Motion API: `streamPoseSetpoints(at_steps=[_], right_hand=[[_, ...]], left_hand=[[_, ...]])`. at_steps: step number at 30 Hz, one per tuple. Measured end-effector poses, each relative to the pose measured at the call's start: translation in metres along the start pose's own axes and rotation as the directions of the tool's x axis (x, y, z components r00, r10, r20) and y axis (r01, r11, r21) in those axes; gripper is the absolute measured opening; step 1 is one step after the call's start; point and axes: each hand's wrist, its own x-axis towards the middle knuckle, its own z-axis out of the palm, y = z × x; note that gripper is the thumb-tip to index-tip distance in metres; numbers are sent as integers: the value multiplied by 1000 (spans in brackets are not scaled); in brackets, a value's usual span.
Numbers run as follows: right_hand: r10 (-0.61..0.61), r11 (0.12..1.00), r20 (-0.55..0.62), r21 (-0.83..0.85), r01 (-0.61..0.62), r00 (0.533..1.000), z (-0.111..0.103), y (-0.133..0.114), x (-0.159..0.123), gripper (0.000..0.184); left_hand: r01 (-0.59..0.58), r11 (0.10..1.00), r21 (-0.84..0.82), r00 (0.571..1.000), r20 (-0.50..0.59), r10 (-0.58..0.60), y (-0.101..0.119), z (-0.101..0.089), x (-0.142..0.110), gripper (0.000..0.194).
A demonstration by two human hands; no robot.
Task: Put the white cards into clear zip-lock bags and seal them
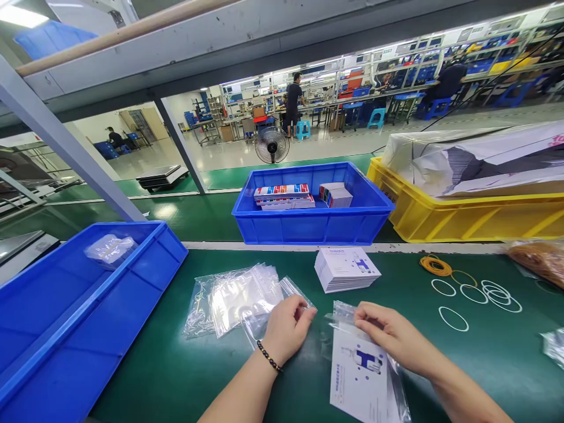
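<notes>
My left hand (288, 329), wearing a dark bead bracelet, is closed in a pinch at a clear plastic bag (296, 289) beside the loose pile of clear bags (247, 296). My right hand (390, 332) is closed on the top end of another clear bag (346, 311). White printed leaflets (356, 376) with a blue picture lie at this bag, below my right fingers; whether all of them are inside, I cannot tell. Behind both hands stands a stack of matching white leaflets (346, 270).
White rings (453, 318) and yellow rubber bands (435, 265) lie at the right. A blue bin (308, 228) with small boxes, a yellow bin (480, 220) and a left blue bin (132, 294) border the green work surface (176, 376). Overhead runs a shelf beam (220, 56).
</notes>
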Motion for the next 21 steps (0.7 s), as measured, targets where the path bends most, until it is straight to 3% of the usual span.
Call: streamPoseSetpoints(at_steps=[2,5,10,12,17,21], right_hand=[[59,998,-13,-26,-59,998,-10,8,0,22],[115,984,-64,-126,-123,991,-15,19,2,21],[69,951,-278,-273,-148,958,-9,31,7,16],[42,957,-298,-261,-124,954,-4,28,8,17],[8,996,-128,-83,-19,992,20,10,6,27],[83,995,-19,53,-82,996,41,4,6,51]], left_hand=[[100,972,213,995,-19,-98,-2,-3,2,21],[153,895,420,978,64,-198,-6,-2,3,22],[107,886,452,970,146,-192,-9,2,3,25],[99,892,441,970,156,-185,-8,2,2,27],[-43,948,315,982,186,-17,-1,4,-3,26],[-260,938,229,945,259,199,3,11,-10,24]])
